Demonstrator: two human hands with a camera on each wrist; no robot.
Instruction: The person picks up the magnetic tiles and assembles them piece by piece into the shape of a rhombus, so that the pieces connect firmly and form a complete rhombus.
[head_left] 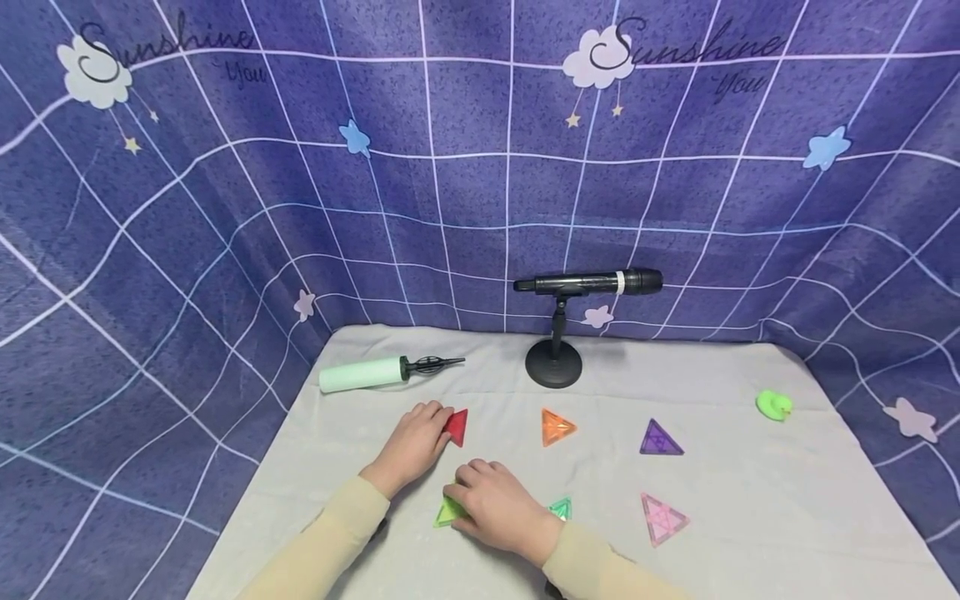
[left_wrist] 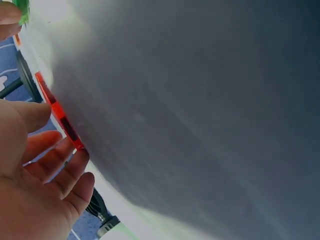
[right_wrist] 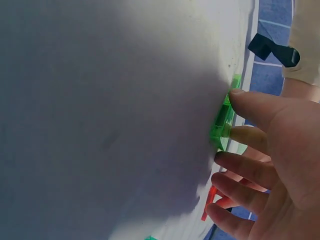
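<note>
My left hand (head_left: 411, 443) pinches a red triangular tile (head_left: 457, 427) at the left of the cloth-covered table. In the left wrist view, its thumb and fingertips meet the edges of the red tile (left_wrist: 61, 117). Nearer to me, my right hand (head_left: 498, 507) holds a yellow-green triangular tile (head_left: 447, 512) by thumb and index finger and hides part of it. The other right fingers are spread and bent beside the green tile (right_wrist: 223, 117) in the right wrist view. A teal triangular tile (head_left: 562, 507), partly covered by the right hand, lies just beyond the right wrist.
Orange (head_left: 557, 427), purple (head_left: 660, 439) and pink (head_left: 662, 520) triangular tiles lie to the right. A mint hand pump (head_left: 363, 375) is at the back left, a microphone on a stand (head_left: 555, 364) at the back, and a green toy duck (head_left: 772, 405) at the far right.
</note>
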